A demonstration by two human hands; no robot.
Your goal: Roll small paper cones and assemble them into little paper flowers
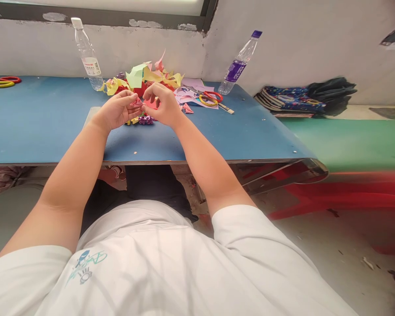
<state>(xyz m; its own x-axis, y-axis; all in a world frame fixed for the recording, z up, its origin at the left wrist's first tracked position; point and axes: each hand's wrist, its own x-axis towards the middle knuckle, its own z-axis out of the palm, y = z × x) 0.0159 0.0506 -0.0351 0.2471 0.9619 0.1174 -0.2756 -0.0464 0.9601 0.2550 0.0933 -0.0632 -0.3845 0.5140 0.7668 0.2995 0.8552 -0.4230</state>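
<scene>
Both my hands are raised over the blue table (pixel 46 127), close together. My left hand (pixel 118 109) and my right hand (pixel 163 103) pinch a small pink piece of paper (pixel 137 102) between their fingertips. Just under them lie small rolled paper flowers, purple (pixel 146 119) and yellow. Behind the hands is a heap of coloured paper scraps (pixel 145 77) in yellow, green, pink and red.
Red-and-yellow scissors (pixel 208 97) and a glue stick (pixel 226 108) lie right of the hands. Two plastic bottles stand at the wall, one clear (pixel 87 55), one with a purple label (pixel 238 63). More scissors (pixel 4 81) lie far left. Folded cloth (pixel 292 101) lies on a green surface.
</scene>
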